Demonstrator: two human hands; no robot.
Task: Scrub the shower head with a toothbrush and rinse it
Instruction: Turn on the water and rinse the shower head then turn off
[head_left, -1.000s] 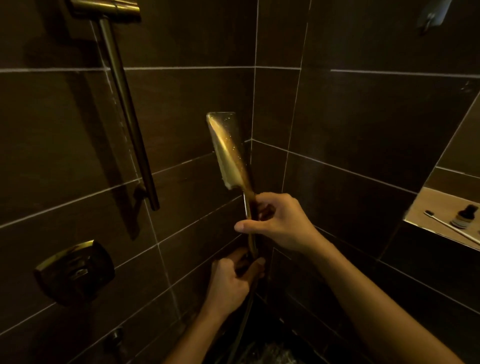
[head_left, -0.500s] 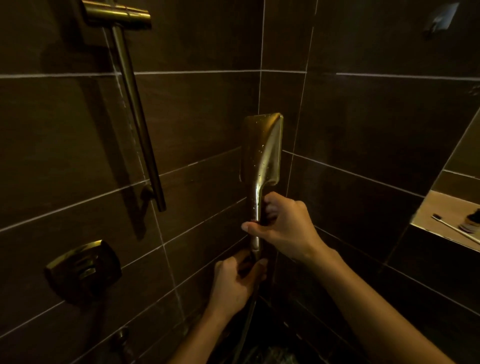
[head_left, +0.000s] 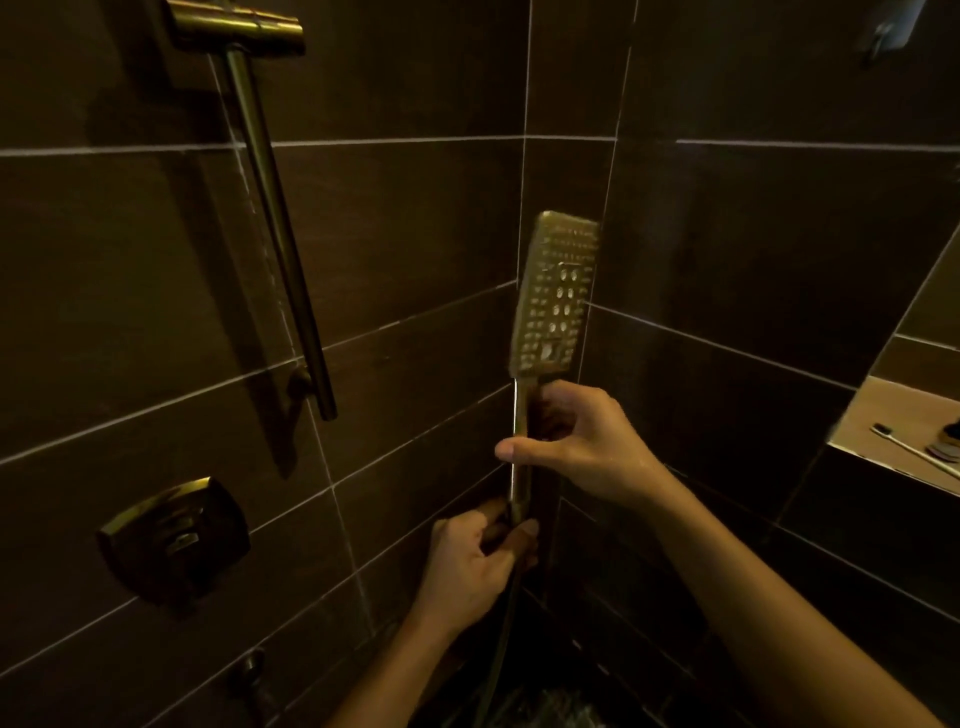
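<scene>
Dark brown tiles (head_left: 415, 218) with a faint grain and pale grout lines cover the walls. Low on the left sits a squarish brass-toned valve plate (head_left: 174, 540) with rounded corners, and above it a smooth round metal bar (head_left: 280, 234) slants down from a cylindrical bracket. Near the corner, the left hand (head_left: 475, 566) curls its fingers round the bottom of the handle, where a thin dark hose (head_left: 498, 649) drops away. The shower head (head_left: 556, 296) stands upright above it: a flat brass-coloured rectangle, its face dotted with rows of small nozzles and turned toward the camera. The right hand (head_left: 576, 441) grips the slim handle just below the head, thumb across the front. Far right, a thin pale toothbrush (head_left: 914, 452) with a dark tip lies on a beige recessed shelf (head_left: 872, 415)
</scene>
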